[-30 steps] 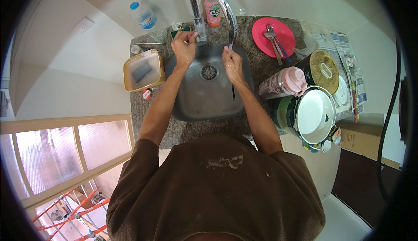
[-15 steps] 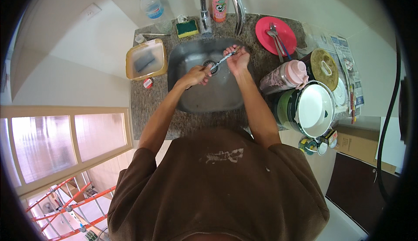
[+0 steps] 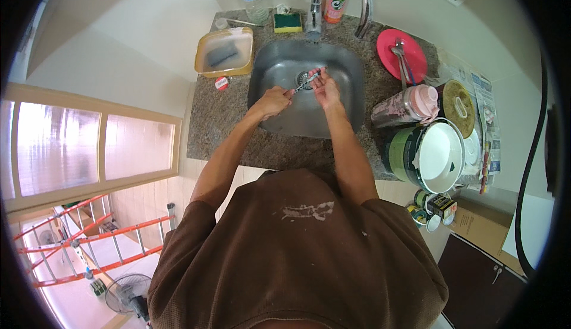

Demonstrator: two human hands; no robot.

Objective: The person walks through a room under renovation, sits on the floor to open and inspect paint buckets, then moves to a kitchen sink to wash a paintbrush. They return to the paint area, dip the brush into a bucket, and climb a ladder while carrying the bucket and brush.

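Over the grey sink [image 3: 270,61], both of my hands are on a slim, pale, dark-marked stick-like tool [image 3: 307,82]; its exact kind is too small to make out. My left hand [image 3: 273,102] is closed round the nearer end, thumb pointing toward the drain. At the far end, my right hand [image 3: 326,91] has its palm turned up and its fingers curled on the tool, partly hiding its tip. The metal drain strainer [image 3: 302,78] lies just beneath. Behind the sink stands the chrome faucet [image 3: 315,13], and no running water shows.
Left of the sink is a yellowish tub [image 3: 250,49] holding cloudy liquid and a grey block. A sponge [image 3: 288,24] and pink drink bottle [image 3: 336,0] stand behind. On the right are a red plate [image 3: 389,46] with cutlery, a pink-lidded tumbler [image 3: 399,107] and a paint bucket [image 3: 401,153].
The view has shifted, so the counter sits higher and further right. My hands have come closer together along the tool, and less of it shows between them.
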